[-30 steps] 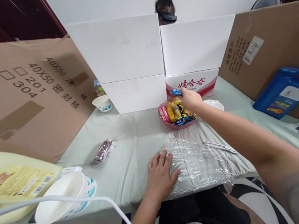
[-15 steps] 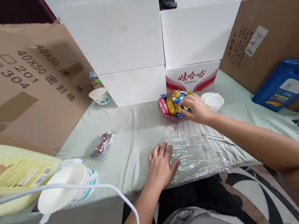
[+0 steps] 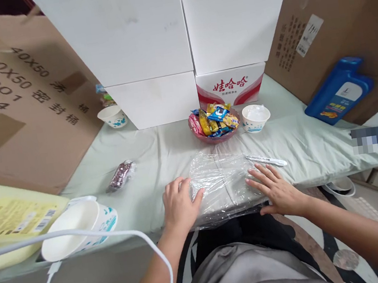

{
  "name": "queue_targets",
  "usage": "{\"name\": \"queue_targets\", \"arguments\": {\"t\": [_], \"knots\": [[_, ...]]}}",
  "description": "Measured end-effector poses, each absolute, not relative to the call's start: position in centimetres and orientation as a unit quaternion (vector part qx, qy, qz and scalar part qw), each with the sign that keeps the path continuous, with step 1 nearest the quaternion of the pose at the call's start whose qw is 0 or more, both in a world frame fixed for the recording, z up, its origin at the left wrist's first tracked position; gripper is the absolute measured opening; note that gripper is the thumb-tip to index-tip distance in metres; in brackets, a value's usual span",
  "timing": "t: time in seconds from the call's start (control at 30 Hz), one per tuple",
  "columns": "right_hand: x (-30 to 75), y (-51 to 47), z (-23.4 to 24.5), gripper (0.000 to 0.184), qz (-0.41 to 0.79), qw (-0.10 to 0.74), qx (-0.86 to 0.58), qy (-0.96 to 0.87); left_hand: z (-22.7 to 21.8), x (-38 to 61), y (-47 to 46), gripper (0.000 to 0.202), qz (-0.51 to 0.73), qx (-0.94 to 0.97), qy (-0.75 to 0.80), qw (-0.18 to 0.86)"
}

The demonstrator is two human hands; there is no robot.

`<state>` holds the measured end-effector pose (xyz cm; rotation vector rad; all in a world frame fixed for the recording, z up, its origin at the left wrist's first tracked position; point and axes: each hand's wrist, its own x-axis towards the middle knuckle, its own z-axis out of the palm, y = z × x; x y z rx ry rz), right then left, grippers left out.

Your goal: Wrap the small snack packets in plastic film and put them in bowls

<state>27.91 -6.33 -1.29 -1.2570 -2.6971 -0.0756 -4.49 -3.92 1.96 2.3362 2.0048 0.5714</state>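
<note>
A sheet of clear plastic film [image 3: 220, 183] lies spread on the cloth-covered table in front of me. My left hand [image 3: 180, 205] rests at its left edge, fingers apart, holding nothing. On the other side my right hand [image 3: 279, 190] lies with fingers spread at the film's right edge, also without anything in it. Just beyond my right fingertips is a slim white pen-like item [image 3: 267, 161]. Behind the film stands a pink bowl [image 3: 214, 138] heaped with wrapped snacks [image 3: 218, 114]. A paper cup [image 3: 256, 121] with clear plastic inside it sits right of the bowl.
White boxes [image 3: 156, 101] wall off the back, with cardboard panels [image 3: 30, 97] at left and right. A wrapped dark snack [image 3: 120, 176], a tilted paper cup [image 3: 78, 225], a yellow bottle [image 3: 19, 224] and a white cable [image 3: 117, 233] are leftward; a blue bottle [image 3: 338, 94] leans at right.
My right hand has come back from the bowl of snacks to the right edge of the film. My left hand stays by the film's left edge. The camera view has tilted down.
</note>
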Motion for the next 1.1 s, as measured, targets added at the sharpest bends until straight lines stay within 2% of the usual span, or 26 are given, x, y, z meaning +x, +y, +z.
{"name": "queue_targets", "arguments": {"t": [0.07, 0.13, 0.2, 0.3, 0.4, 0.47, 0.57, 0.7, 0.83, 0.93, 1.03, 1.1], "knots": [[28.4, -7.0, -1.6, 0.08, -0.038, 0.089, -0.391, -0.915, 2.6, -5.0, -4.9, 0.03, 0.209, 0.802, 0.559, 0.041], [28.6, -7.5, -2.4, 0.069, -0.052, 0.098, -0.363, -0.925, 2.7, -5.6, -5.9, 0.031, 0.167, 0.866, 0.46, 0.098], [28.8, -7.9, -3.4, 0.063, -0.072, 0.108, -0.348, -0.928, 2.1, -6.4, -6.8, 0.048, 0.105, 0.904, 0.397, 0.117], [28.7, -8.0, -4.4, 0.059, -0.103, 0.12, -0.354, -0.922, 0.6, -7.8, -7.6, 0.074, 0.058, 0.925, 0.369, 0.073], [28.0, -7.9, -4.2, 0.051, -0.12, 0.14, -0.391, -0.902, -0.7, -8.7, -7.7, 0.083, 0.043, 0.933, 0.357, 0.031], [27.5, -7.9, -3.7, 0.045, -0.128, 0.174, -0.395, -0.893, -1.2, -8.9, -7.5, 0.079, 0.053, 0.933, 0.356, 0.006], [26.9, -8.1, -2.6, 0.039, -0.112, 0.228, -0.322, -0.912, -1.3, -8.8, -7.2, 0.065, 0.096, 0.932, 0.349, 0.004], [26.8, -7.9, -1.3, 0.023, 0.06, 0.282, -0.267, -0.92, 0.1, -9.0, -7.2, 0.034, 0.175, 0.903, 0.375, 0.116], [27.0, -7.0, -0.6, 0.023, 0.22, 0.343, -0.44, -0.8, 2.0, -9.4, -6.2, 0.019, 0.244, 0.775, 0.496, 0.305], [26.8, -6.1, -0.6, 0.027, 0.278, 0.324, -0.574, -0.699, 2.6, -9.0, -4.3, 0.028, 0.284, 0.658, 0.56, 0.416], [26.5, -5.5, -0.7, 0.024, 0.264, 0.292, -0.633, -0.667, 2.4, -7.9, -2.3, 0.034, 0.299, 0.608, 0.618, 0.398], [26.3, -5.4, -0.8, 0.033, 0.22, 0.276, -0.648, -0.675, 1.9, -6.9, -1.3, 0.026, 0.266, 0.614, 0.66, 0.342]]}}
